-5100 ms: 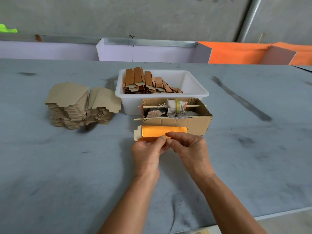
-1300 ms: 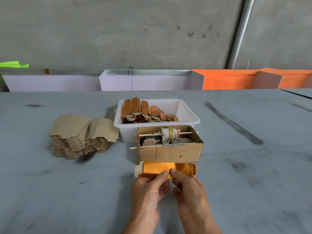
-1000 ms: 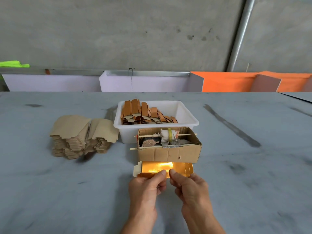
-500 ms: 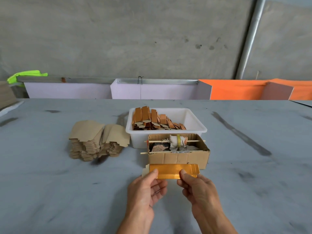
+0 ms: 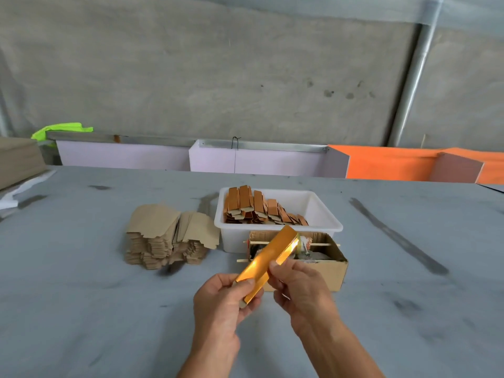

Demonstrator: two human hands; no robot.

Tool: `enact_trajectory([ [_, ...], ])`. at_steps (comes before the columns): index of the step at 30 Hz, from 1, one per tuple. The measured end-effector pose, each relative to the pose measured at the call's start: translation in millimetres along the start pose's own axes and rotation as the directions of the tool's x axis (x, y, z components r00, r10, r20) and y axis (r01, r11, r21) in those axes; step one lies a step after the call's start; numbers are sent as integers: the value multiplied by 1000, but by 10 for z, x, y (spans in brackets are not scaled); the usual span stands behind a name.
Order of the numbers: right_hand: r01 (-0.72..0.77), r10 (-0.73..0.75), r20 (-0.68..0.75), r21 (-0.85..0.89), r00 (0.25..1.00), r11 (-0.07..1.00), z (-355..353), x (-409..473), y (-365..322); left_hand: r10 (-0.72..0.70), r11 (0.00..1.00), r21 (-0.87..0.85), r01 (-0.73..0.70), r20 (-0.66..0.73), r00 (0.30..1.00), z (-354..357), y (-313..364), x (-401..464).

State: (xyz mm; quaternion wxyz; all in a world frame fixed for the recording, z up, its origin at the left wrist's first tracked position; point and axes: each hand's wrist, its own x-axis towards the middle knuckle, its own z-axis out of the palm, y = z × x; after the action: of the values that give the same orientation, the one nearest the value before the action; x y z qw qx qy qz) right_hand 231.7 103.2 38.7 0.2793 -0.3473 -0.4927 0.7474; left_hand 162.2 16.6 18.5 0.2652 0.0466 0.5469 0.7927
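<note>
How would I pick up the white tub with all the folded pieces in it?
Probably by the flared rim of the white tub, reaching down at its left and right ends together. The rim sticks out all round, like a ledge to hook under. The cardboard box blocks the near side.

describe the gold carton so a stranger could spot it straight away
Over the grey table, before the white tub and cardboard box, the left hand and right hand hold a slim carton. It alone is shiny gold, not dull brown.
</note>
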Motion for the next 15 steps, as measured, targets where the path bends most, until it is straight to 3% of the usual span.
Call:
enact_trajectory([
  [7, 46, -53, -71, -94, 996, 995, 61, 121, -108, 40, 998, 40, -41, 21, 999, 57, 54, 32],
  [11, 54, -60, -52, -111, 997, 992, 95, 197, -242, 111, 992, 60, -111, 9, 994, 83, 131, 144],
  [15, 135, -137, 6, -225, 991, 965, 117, 327, -484, 145, 989, -28, -146, -32, 989, 266, 280, 333],
])
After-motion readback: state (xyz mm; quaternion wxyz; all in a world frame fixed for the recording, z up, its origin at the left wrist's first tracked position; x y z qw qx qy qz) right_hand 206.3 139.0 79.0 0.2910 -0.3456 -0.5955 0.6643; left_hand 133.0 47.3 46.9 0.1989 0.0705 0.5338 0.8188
